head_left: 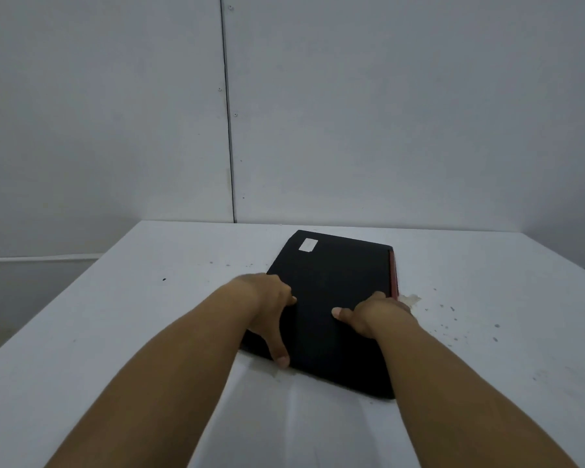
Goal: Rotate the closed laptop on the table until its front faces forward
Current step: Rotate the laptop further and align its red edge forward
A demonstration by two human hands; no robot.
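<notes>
On table (115,332): closed laptop (331,298), gripped.

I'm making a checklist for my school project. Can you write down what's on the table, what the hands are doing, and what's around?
Surface: white table, specks and a stain on the right.
Job's things: closed black laptop, lying flat, turned at an angle, white sticker at far corner, red edge on right.
Clutter: nothing seen.
Grippers: left hand on laptop's left edge; right hand on its right edge.
Cables: nothing seen.
Surroundings: plain grey wall panels.
</notes>
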